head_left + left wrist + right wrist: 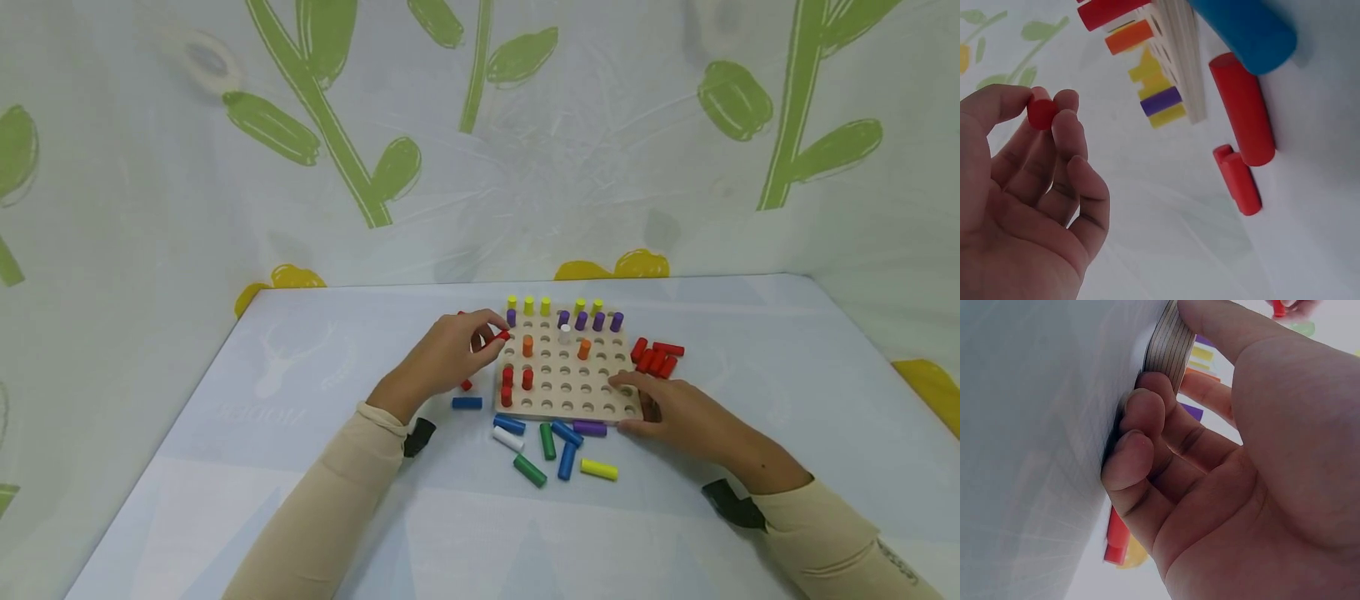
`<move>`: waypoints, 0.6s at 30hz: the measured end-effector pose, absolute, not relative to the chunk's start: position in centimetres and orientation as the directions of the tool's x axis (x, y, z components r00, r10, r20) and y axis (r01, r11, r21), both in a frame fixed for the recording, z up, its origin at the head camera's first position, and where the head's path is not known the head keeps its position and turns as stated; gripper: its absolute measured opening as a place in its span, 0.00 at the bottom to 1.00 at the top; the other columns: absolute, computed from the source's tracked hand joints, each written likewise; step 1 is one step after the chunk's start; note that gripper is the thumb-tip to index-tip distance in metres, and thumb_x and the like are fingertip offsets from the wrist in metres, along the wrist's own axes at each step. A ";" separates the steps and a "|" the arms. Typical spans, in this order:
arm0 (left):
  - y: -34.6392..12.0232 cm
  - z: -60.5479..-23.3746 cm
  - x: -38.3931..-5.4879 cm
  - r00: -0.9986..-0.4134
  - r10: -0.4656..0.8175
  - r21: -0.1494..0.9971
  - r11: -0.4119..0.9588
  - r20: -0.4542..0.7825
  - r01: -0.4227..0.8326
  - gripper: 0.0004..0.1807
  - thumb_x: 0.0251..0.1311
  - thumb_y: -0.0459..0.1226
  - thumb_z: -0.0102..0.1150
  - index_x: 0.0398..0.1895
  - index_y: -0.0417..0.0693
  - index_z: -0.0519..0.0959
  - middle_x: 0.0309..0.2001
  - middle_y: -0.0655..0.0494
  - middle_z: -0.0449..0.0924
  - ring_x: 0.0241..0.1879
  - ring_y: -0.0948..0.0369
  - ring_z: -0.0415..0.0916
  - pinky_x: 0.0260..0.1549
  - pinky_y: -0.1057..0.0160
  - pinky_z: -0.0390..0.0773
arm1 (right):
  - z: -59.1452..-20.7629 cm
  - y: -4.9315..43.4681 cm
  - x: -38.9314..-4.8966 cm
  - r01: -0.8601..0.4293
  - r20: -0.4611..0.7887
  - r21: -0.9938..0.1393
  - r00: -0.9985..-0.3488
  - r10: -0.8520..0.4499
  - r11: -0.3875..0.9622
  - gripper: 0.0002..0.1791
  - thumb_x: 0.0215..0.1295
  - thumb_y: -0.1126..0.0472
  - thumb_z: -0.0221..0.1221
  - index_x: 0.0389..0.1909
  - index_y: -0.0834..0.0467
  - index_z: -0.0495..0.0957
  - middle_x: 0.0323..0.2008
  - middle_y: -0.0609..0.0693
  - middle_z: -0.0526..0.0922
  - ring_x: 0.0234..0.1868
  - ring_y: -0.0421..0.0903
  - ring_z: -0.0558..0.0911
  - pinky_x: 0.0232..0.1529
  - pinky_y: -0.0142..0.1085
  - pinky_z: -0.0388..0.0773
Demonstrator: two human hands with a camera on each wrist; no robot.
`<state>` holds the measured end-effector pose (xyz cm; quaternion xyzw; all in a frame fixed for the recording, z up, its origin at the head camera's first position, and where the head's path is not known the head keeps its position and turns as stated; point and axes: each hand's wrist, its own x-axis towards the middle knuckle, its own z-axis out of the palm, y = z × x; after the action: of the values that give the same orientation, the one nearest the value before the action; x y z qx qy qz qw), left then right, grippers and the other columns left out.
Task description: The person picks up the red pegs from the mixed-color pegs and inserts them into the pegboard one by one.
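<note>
Between thumb and fingertips my left hand (446,354) pinches a red peg (1041,114), held up by the left edge of the wooden pegboard (557,412). At the board's front right corner, my right hand (686,421) grips the edge, one finger on top and the thumb at the front side. Yellow pegs (528,306) stand along the back row, with purple pegs (581,322) in front of them. A white peg (565,334) and two orange pegs (528,346) stand mid-board. Three red pegs (507,377) fill holes at the front left.
Loose red pegs (656,361) lie right of the board, and more red pegs (1244,112) lie on its left, partly behind my left hand. In front are scattered blue (467,403), green (530,470), white (508,438), purple (589,428) and yellow pegs (598,469).
</note>
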<state>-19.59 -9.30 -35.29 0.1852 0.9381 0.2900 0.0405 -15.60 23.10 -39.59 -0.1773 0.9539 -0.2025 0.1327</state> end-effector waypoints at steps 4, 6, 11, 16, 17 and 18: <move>-9.1 -35.1 -19.4 -0.915 0.401 0.588 0.728 0.051 0.352 0.15 0.67 0.41 0.62 0.56 0.56 0.78 0.36 0.61 0.83 0.36 0.60 0.76 0.27 0.68 0.79 | -39.5 23.1 -15.6 -0.281 -0.184 -0.433 -0.903 -0.389 0.857 0.38 0.57 0.48 0.71 0.68 0.49 0.70 0.23 0.46 0.69 0.29 0.42 0.70 0.26 0.30 0.69; -9.0 -35.0 -19.3 -0.909 0.413 0.601 0.714 0.053 0.360 0.15 0.66 0.40 0.63 0.54 0.55 0.77 0.37 0.61 0.83 0.37 0.61 0.76 0.28 0.69 0.80 | -39.5 23.0 -15.6 -0.279 -0.186 -0.434 -0.903 -0.388 0.857 0.38 0.57 0.48 0.71 0.68 0.49 0.70 0.23 0.46 0.69 0.29 0.42 0.70 0.26 0.30 0.69; -8.8 -34.7 -19.0 -0.896 0.441 0.624 0.688 0.049 0.372 0.15 0.65 0.40 0.65 0.52 0.55 0.76 0.38 0.61 0.83 0.40 0.62 0.77 0.35 0.69 0.81 | -39.5 23.1 -15.6 -0.280 -0.185 -0.440 -0.901 -0.392 0.853 0.38 0.58 0.48 0.71 0.68 0.49 0.70 0.23 0.47 0.68 0.29 0.42 0.70 0.26 0.30 0.67; -8.5 -34.8 -18.8 -0.880 0.471 0.619 0.672 0.067 0.407 0.14 0.64 0.39 0.66 0.50 0.53 0.77 0.38 0.62 0.82 0.40 0.63 0.78 0.40 0.68 0.81 | -39.5 23.1 -15.6 -0.281 -0.184 -0.447 -0.900 -0.395 0.849 0.38 0.58 0.48 0.71 0.68 0.49 0.70 0.23 0.47 0.68 0.29 0.42 0.69 0.25 0.31 0.66; -8.5 -34.8 -18.7 -0.878 0.474 0.617 0.672 0.066 0.409 0.14 0.63 0.40 0.66 0.50 0.53 0.77 0.38 0.62 0.82 0.40 0.64 0.78 0.40 0.68 0.81 | -39.6 23.1 -15.6 -0.280 -0.185 -0.450 -0.899 -0.396 0.848 0.38 0.58 0.48 0.71 0.68 0.49 0.70 0.23 0.47 0.68 0.29 0.42 0.69 0.25 0.30 0.66; -8.5 -34.9 -18.7 -0.876 0.477 0.618 0.670 0.065 0.411 0.14 0.63 0.39 0.67 0.50 0.53 0.77 0.39 0.62 0.83 0.40 0.64 0.78 0.40 0.68 0.82 | -39.6 23.1 -15.6 -0.280 -0.186 -0.450 -0.899 -0.396 0.848 0.38 0.58 0.47 0.71 0.68 0.49 0.70 0.23 0.47 0.68 0.29 0.42 0.70 0.25 0.30 0.66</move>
<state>-18.70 -8.46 -34.86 0.2432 0.9124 0.3253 0.0512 -15.60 23.10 -39.58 -0.1775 0.9514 -0.2112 0.1371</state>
